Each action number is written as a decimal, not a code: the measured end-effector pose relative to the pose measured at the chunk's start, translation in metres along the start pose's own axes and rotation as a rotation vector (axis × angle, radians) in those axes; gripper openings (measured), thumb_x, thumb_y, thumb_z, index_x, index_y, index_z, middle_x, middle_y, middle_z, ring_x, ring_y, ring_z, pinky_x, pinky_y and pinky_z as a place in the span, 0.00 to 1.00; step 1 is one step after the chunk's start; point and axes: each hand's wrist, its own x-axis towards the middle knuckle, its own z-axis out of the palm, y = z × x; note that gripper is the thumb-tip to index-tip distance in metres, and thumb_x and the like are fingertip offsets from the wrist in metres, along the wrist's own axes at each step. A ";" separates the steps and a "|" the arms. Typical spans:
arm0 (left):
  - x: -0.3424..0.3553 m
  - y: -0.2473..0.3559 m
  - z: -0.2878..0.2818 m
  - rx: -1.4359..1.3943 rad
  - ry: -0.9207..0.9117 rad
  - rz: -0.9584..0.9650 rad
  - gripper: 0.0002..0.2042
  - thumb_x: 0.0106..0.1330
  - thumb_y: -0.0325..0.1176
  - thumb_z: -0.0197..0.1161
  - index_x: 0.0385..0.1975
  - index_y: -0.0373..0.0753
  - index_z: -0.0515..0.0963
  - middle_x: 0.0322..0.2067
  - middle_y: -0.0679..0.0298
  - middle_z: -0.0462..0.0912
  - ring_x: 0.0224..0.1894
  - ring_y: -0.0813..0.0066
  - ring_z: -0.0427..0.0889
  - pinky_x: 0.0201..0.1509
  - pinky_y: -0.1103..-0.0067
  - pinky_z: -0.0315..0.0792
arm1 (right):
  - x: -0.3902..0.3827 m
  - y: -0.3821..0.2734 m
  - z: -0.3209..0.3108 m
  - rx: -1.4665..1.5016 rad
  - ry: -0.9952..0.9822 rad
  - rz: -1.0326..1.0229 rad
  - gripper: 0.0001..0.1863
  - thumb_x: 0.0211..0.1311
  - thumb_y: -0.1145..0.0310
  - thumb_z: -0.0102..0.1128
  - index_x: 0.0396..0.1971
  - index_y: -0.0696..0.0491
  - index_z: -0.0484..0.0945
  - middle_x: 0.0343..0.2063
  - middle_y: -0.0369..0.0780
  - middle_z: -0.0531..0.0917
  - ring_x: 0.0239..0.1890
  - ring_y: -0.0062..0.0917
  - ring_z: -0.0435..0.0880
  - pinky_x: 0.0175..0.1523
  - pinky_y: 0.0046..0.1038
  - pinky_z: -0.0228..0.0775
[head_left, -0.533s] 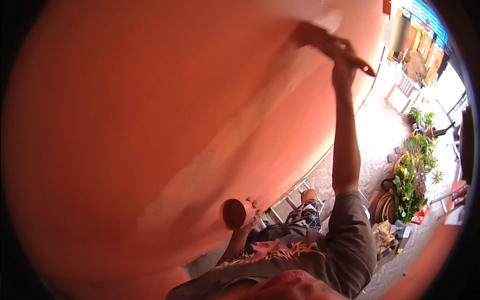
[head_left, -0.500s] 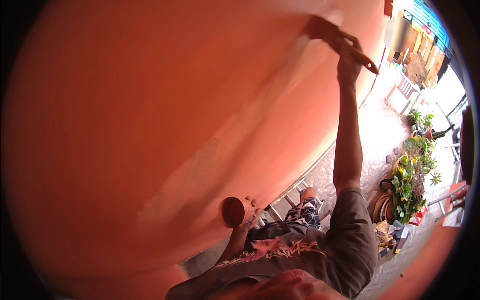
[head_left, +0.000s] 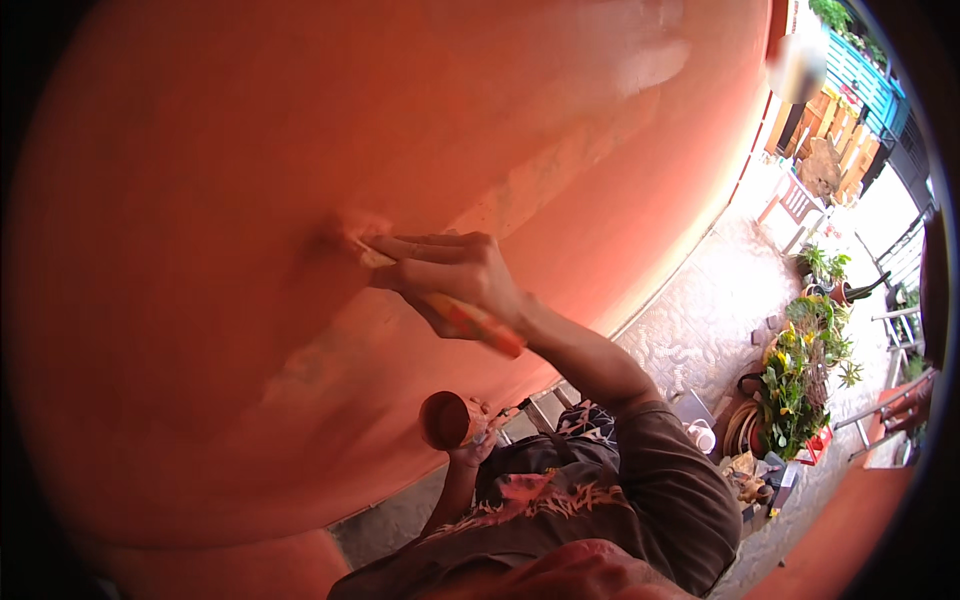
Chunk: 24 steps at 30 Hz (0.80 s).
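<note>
My right hand (head_left: pixel 450 272) grips a paintbrush (head_left: pixel 478 325) and holds its bristles against an orange-red wall (head_left: pixel 200 200). The brush handle slants down to the right, and the bristles are blurred where they meet the surface. A paler, patchy band (head_left: pixel 335 355) runs diagonally across the wall behind my hand. Lower down, my left hand (head_left: pixel 482 440) is wrapped round a small cup (head_left: pixel 447 420) with its mouth facing the wall. Its inside looks reddish brown; how much it holds I cannot tell.
Rungs of a metal ladder (head_left: pixel 540 412) show beneath me beside the wall. On the patterned floor to the right stand potted plants (head_left: pixel 800 370), a coiled hose (head_left: pixel 742 428) and a chair (head_left: pixel 797 203). Wooden boards (head_left: pixel 840 125) stand farther off.
My right hand has swept the brush from the wall's upper right down and left to its middle. A shiny patch now shows at the upper right. The cup has shifted slightly left.
</note>
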 end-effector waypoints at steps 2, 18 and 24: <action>0.002 0.002 -0.003 0.033 -0.020 0.008 0.26 0.66 0.45 0.62 0.60 0.40 0.66 0.51 0.57 0.68 0.43 0.58 0.70 0.27 0.76 0.75 | -0.006 0.012 -0.011 0.148 0.016 0.066 0.14 0.59 0.75 0.59 0.46 0.53 0.81 0.48 0.42 0.84 0.39 0.27 0.86 0.37 0.28 0.79; -0.030 0.001 0.007 0.086 -0.110 0.090 0.30 0.64 0.41 0.66 0.63 0.38 0.64 0.53 0.56 0.69 0.44 0.59 0.72 0.26 0.79 0.77 | -0.022 0.037 -0.005 -0.262 0.196 0.145 0.20 0.50 0.74 0.62 0.47 0.51 0.83 0.48 0.45 0.85 0.45 0.37 0.87 0.46 0.33 0.79; -0.009 0.007 0.014 0.097 -0.084 -0.005 0.23 0.71 0.38 0.59 0.62 0.39 0.64 0.52 0.57 0.69 0.43 0.61 0.70 0.31 0.76 0.76 | -0.032 0.079 -0.067 0.102 0.403 0.223 0.12 0.67 0.77 0.49 0.41 0.59 0.83 0.42 0.43 0.86 0.43 0.26 0.85 0.48 0.25 0.76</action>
